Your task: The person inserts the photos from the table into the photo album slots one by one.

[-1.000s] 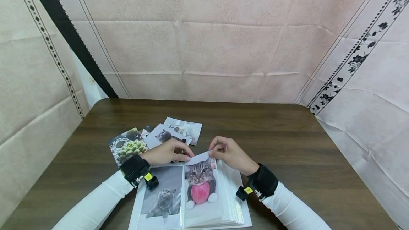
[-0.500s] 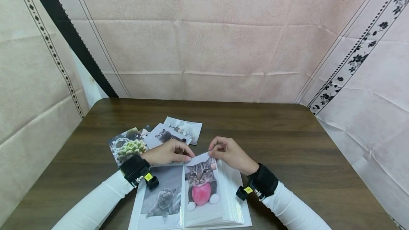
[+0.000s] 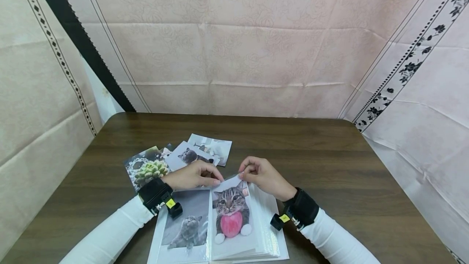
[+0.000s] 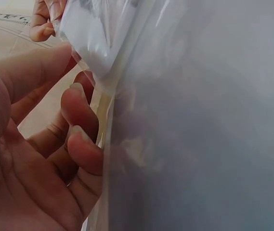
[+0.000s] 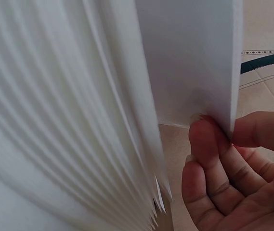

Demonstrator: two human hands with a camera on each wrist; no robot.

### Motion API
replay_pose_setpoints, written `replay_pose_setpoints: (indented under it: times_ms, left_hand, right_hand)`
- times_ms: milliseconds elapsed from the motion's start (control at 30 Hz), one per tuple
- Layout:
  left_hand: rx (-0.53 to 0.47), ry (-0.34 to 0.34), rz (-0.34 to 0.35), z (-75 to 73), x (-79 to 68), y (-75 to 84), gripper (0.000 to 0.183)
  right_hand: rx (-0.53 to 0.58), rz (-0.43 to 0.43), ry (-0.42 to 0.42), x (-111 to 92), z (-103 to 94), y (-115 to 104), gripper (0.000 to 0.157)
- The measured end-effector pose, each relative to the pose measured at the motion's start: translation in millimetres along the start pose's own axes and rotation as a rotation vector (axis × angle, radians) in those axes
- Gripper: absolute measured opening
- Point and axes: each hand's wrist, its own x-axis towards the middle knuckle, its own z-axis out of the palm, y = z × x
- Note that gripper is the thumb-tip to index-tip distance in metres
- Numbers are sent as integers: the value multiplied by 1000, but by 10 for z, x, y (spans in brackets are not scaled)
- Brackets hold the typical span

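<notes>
An open photo album (image 3: 157, 235) with clear sleeves lies on the table. Its left page bears a grey kitten picture (image 3: 188, 231). Over the right page is a photo (image 3: 234, 245) of a tabby cat with a pink heart. My left hand (image 3: 196, 174) pinches the top left corner of the clear sleeve (image 4: 86, 53), thumb and forefinger meeting on the film. At the top right corner, my right hand (image 3: 265, 176) pinches the cat photo between thumb and fingers; the right wrist view shows its white back (image 5: 189, 57) at the fingertips.
Loose photos lie behind the album: a succulent print (image 3: 150, 170), a lying cat print (image 3: 187, 154) and a pale print (image 3: 220, 148). The brown wooden table (image 3: 329, 166) reaches back to a hanging patterned cloth (image 3: 256, 60). More album pages (image 5: 55, 96) fan out beneath the photo.
The cat photo has slid slightly down and to the right on the right page. My left fingers have shifted a little to the right; the right hand has barely moved.
</notes>
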Motion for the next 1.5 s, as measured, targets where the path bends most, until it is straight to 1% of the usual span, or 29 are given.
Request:
replay_pose_setpoints:
  times_ms: [267, 467, 567, 667, 800, 900, 1067, 1133, 1300, 1500]
  left_hand:
    - [14, -4, -11, 16, -4, 19, 17]
    - [64, 29, 6, 44, 6, 70, 16]
    - [71, 40, 12, 62, 3, 115, 17]
    - [55, 44, 15, 74, -3, 147, 18]
    - [27, 53, 24, 75, -17, 157, 19]
    - [-12, 56, 21, 66, -37, 163, 20]
    - [-81, 74, -3, 41, -72, 194, 22]
    - [-98, 81, -2, 33, -78, 211, 24]
    - [-115, 92, 14, 17, -77, 230, 27]
    - [-128, 107, 7, -10, -108, 251, 31]
  right_hand:
    - [14, 14, 14, -5, 29, -5, 14]
    - [29, -1, 8, -7, 26, -34, 16]
    - [37, -1, 8, -7, 34, -41, 21]
    - [53, 0, 0, -10, 46, -49, 32]
    - [105, -1, -31, -11, 60, -63, 43]
    - [149, -3, -60, -14, 72, -86, 46]
    - [202, -16, -114, -26, 100, -131, 44]
    - [218, -27, -136, -31, 113, -140, 44]
    - [245, -71, -198, -49, 139, -147, 45]
    - [235, -99, -281, -70, 188, -154, 44]
